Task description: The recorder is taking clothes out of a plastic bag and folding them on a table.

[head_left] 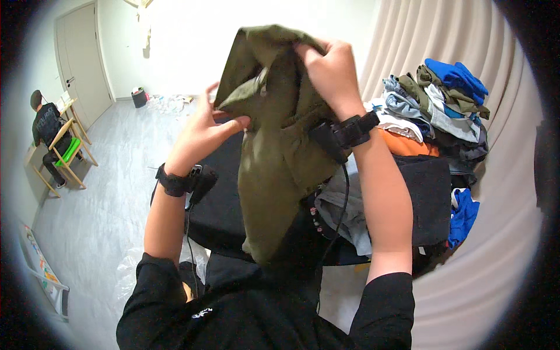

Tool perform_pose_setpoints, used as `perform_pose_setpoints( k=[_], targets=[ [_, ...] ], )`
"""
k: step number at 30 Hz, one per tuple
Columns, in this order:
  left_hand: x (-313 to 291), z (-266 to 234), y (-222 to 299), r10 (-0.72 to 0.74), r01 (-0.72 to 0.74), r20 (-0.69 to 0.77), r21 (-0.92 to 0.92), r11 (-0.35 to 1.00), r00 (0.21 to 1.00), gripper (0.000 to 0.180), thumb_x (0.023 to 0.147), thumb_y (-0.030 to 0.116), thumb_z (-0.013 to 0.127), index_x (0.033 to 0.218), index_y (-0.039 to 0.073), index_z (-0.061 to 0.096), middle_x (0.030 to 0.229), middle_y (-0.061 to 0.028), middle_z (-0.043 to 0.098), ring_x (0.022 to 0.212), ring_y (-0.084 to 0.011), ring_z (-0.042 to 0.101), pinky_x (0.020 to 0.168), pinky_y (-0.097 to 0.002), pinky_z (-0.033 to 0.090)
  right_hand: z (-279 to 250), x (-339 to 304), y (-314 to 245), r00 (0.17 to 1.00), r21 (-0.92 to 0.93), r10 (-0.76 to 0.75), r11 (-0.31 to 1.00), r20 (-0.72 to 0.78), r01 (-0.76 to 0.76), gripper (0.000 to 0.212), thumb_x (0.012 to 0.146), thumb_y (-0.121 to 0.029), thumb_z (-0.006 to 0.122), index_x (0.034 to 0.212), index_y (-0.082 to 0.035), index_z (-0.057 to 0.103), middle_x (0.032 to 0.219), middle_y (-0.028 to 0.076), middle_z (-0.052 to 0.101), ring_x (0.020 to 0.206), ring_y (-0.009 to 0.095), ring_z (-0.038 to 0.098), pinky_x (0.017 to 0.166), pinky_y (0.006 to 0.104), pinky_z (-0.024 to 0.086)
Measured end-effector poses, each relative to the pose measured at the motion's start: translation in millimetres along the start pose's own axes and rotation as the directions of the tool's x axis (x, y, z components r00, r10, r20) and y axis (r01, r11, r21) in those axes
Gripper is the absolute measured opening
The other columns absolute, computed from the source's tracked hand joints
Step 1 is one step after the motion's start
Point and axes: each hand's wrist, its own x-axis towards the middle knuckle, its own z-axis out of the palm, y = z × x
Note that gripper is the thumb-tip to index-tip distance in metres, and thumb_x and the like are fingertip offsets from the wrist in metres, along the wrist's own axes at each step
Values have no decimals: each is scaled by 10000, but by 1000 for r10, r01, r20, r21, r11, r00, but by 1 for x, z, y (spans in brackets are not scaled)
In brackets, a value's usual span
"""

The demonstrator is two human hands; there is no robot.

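An olive-green garment hangs in front of me above a black-covered surface, its lower end tapering toward my body. Folds hide what kind of garment it is. My right hand grips its upper right edge, fingers closed in the cloth. At its left corner is my left hand, thumb in front and some fingers behind the fabric, holding that side more loosely. Both wrists wear black straps with small devices and cables.
A tall pile of clothes stands to the right beside a beige curtain. Dark folded cloth and a grey garment lie nearer. Far left, a person sits on a wooden chair. Clear plastic lies at lower left.
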Motion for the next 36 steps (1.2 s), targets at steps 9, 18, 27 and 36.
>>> perform_pose_setpoints(
  k=[9, 18, 27, 36],
  targets=[
    [-18, 20, 37, -46, 115, 265, -251, 961, 963, 411, 862, 229, 626, 1162, -34, 528, 1062, -67, 605, 925, -101, 547, 799, -257, 462, -51, 14, -39, 977, 158, -171, 969, -123, 190, 286, 791, -204, 617, 706, 69, 619, 535, 37, 538, 550, 81, 461, 524, 282, 393],
    [0, -64, 93, 131, -152, -132, -163, 975, 983, 263, 916, 224, 557, 1046, 1, 604, 913, 5, 636, 815, -54, 571, 736, -211, 456, -103, -15, -105, 992, 320, 80, 941, 100, -108, 337, 855, -221, 615, 1006, 80, 607, 834, 110, 658, 683, 141, 607, 614, 246, 485],
    [33, -122, 81, -55, 30, -115, -209, 977, 992, 432, 885, 275, 598, 1228, 32, 501, 1126, -45, 583, 987, -131, 568, 863, -268, 453, -95, -3, -77, 983, 262, 29, 962, 184, -77, 357, 848, -249, 610, 1004, 71, 590, 872, 130, 645, 724, 177, 608, 677, 288, 491],
    [89, -90, -152, -370, 248, 128, 542, 803, 920, 356, 867, 358, 618, 1036, 44, 600, 886, -15, 604, 769, -89, 528, 697, -255, 453, 22, -6, 178, 732, -461, 352, 886, 583, -59, 610, 742, -516, 640, 1028, 23, 638, 949, 163, 664, 873, 235, 619, 814, 324, 473]
  ],
)
